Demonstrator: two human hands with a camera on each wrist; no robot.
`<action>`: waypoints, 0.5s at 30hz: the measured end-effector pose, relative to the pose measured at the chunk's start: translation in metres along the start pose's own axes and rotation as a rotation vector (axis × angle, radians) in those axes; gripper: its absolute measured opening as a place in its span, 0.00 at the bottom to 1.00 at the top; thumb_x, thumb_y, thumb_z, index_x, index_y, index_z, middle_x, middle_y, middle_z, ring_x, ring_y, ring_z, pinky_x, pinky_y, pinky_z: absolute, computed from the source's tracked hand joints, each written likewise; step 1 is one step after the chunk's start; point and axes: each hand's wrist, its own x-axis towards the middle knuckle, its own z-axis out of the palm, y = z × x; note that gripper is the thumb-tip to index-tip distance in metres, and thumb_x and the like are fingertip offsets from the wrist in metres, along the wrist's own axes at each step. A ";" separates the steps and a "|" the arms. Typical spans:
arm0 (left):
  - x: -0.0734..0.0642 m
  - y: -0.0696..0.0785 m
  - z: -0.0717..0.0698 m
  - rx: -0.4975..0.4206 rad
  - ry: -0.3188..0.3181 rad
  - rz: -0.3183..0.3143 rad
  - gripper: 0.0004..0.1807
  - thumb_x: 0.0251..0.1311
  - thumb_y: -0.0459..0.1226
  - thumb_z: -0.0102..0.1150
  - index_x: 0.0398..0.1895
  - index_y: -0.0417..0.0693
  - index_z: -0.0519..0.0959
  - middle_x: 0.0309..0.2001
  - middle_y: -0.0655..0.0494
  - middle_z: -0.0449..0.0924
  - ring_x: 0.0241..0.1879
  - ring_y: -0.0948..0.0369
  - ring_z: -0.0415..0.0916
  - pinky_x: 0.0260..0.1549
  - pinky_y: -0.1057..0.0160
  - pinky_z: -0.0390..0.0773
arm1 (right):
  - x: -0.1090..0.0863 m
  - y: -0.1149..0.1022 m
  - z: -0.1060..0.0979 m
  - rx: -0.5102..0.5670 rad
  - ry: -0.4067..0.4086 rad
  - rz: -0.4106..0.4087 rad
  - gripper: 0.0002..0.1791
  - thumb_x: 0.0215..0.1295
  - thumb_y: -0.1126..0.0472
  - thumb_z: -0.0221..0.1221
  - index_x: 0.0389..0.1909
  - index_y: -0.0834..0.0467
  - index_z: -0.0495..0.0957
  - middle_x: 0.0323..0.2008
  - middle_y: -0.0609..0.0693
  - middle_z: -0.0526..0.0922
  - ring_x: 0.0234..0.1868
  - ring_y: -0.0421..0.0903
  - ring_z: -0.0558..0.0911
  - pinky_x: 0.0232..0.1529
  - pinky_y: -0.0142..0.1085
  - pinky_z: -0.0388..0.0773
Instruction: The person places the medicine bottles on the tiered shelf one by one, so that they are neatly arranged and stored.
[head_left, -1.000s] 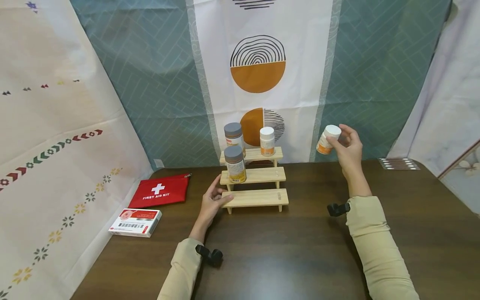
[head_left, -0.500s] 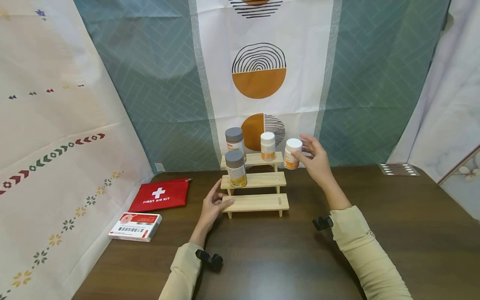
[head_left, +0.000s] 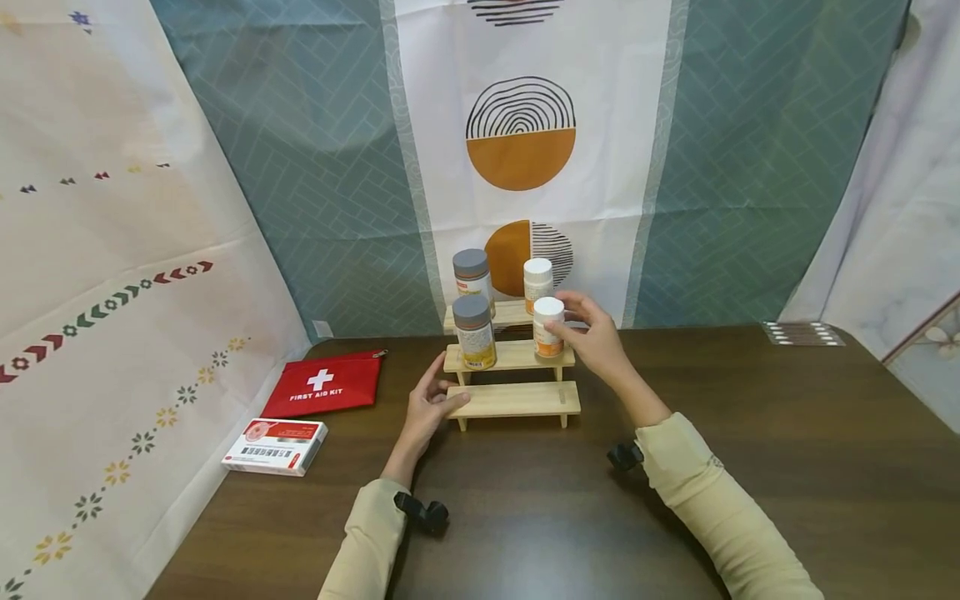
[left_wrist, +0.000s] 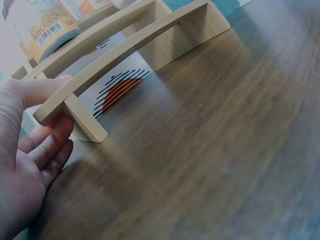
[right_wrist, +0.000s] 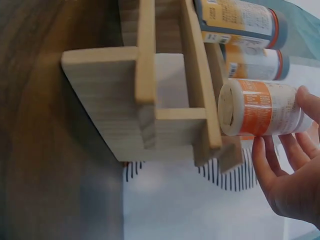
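My right hand point(head_left: 596, 337) grips a white pill bottle point(head_left: 549, 327) with an orange label, upright at the right end of the middle step. In the right wrist view the bottle's base point(right_wrist: 228, 107) is right at the step's edge. The left end of the wooden three-step rack point(head_left: 517, 400) is pinched by my left hand point(head_left: 425, 408), thumb on the bottom step, fingers beneath it. A grey-lidded bottle point(head_left: 477, 337) stands at the left of the middle step. Behind, on the top step, are another grey-lidded bottle point(head_left: 471, 271) and a second white bottle point(head_left: 537, 279).
Left of the rack, a red first aid pouch point(head_left: 325, 385) lies on the dark wooden table point(head_left: 525, 517). A white and red medicine box point(head_left: 275, 447) is in front of it. A patterned cloth point(head_left: 345, 208) hangs behind the table.
My right hand has brought the white pill bottle leftward and down from the right side to the middle step. My left hand has stayed on the rack.
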 end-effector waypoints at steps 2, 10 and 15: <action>0.000 0.000 0.000 0.002 -0.001 -0.001 0.45 0.55 0.26 0.66 0.76 0.54 0.58 0.38 0.53 0.73 0.19 0.69 0.61 0.25 0.71 0.66 | -0.001 0.003 0.003 0.002 -0.017 0.011 0.27 0.65 0.64 0.62 0.63 0.62 0.69 0.61 0.65 0.75 0.59 0.61 0.75 0.55 0.47 0.76; 0.002 0.003 0.001 0.015 0.005 0.008 0.45 0.54 0.26 0.66 0.75 0.54 0.59 0.37 0.54 0.73 0.20 0.68 0.61 0.25 0.71 0.65 | 0.000 0.007 0.007 -0.006 -0.052 0.007 0.28 0.65 0.64 0.62 0.65 0.61 0.68 0.60 0.66 0.75 0.59 0.62 0.76 0.46 0.36 0.80; 0.003 0.004 0.002 0.015 0.004 0.007 0.45 0.54 0.26 0.67 0.75 0.54 0.59 0.36 0.53 0.74 0.20 0.69 0.62 0.25 0.71 0.65 | 0.001 0.008 0.008 -0.008 -0.034 -0.010 0.28 0.64 0.66 0.62 0.64 0.62 0.68 0.61 0.65 0.74 0.61 0.62 0.75 0.59 0.53 0.74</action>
